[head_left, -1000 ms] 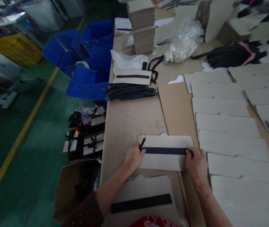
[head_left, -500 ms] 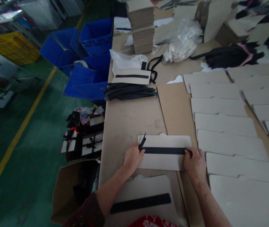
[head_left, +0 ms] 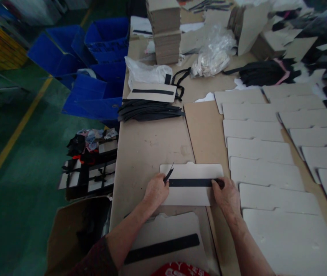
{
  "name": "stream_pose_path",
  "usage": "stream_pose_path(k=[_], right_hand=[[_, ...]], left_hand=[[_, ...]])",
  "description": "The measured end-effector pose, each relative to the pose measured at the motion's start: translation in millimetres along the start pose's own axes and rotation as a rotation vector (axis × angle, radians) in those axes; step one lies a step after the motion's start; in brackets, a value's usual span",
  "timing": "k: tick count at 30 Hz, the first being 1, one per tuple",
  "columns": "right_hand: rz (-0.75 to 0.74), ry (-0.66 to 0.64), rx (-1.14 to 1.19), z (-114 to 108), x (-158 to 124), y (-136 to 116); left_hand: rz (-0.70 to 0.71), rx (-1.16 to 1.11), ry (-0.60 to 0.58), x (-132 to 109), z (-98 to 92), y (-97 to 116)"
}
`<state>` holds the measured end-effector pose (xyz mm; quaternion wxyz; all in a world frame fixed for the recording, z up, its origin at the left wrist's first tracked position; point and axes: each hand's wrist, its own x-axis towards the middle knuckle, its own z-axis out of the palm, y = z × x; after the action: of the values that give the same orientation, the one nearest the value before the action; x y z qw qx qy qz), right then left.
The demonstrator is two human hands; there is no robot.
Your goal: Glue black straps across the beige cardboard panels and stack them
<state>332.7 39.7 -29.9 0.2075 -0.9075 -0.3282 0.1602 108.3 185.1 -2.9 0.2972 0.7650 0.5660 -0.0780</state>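
Observation:
A pale cardboard panel [head_left: 189,196] lies flat on the table before me, with a black strip [head_left: 190,183] running across its middle. At the strip's left end, my left hand [head_left: 156,189] pinches it, and a loose black tail sticks up past the fingers. My right hand [head_left: 227,193] has thumb and fingers closed on the strip's right end, near the panel's right edge. Closer to me lies another cardboard panel [head_left: 169,226] bearing a wider black strip [head_left: 163,248]. Part of that panel is hidden by my left arm and red clothing.
Overlapping cardboard panels [head_left: 261,147] cover the right side. Further back are a bundle of black strips [head_left: 152,111], a tall cardboard stack [head_left: 166,46] and a clear plastic bag [head_left: 215,51]. Blue bins [head_left: 94,96] and an open carton [head_left: 62,230] stand left of the table edge.
The whole view has shifted slightly, so the scene sits further left. My right thumb has moved a little inward along the strip. Both hands keep their pinch on its ends.

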Motion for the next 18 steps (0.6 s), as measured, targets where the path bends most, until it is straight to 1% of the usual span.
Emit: stream_pose_path(k=[7,12,18], right_hand=[[-0.030,-0.051,-0.017,-1.7,2.5,1.4],[-0.043,-0.053,-0.109,1.6,-0.6,-0.2],[-0.071,-0.052,-0.090,-1.6,-2.4,-7.6]], left_hand=[[-0.005,-0.016,0.020,2.8,3.6,-2.1],[0.021,-0.008,0.002,1.7,6.8,-6.2],[0.048,0.001,0.035,-4.8,7.2,-4.0]])
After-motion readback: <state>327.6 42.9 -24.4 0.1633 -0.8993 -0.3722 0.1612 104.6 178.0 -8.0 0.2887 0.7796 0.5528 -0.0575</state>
